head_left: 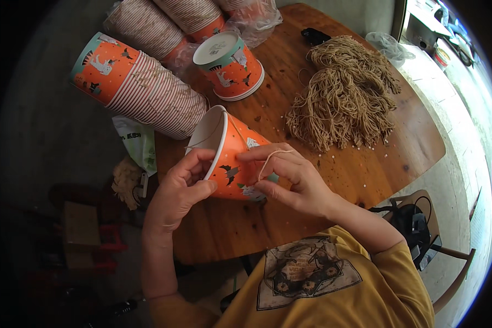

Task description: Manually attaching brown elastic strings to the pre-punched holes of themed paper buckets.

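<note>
An orange paper bucket (220, 170) with bat pictures and a white rim lies tilted on its side in front of me, its mouth facing left. My left hand (179, 190) grips the rim, fingers inside the mouth and thumb on the outer wall. A thin tan cord (265, 164) runs over the rim, with part of it inside the mouth. Along the bucket's outer wall, my right hand (296, 176) pinches a loop of this cord between thumb and fingers. Where the cord ends is hidden by my hands.
A long stack of nested orange buckets (147, 90) lies at the left, with more stacks behind it. Another bucket (232, 71) stands upside down on the wooden table (366, 175). Bundled tan cords (347, 93) are heaped at the right. A chair (456, 279) stands lower right.
</note>
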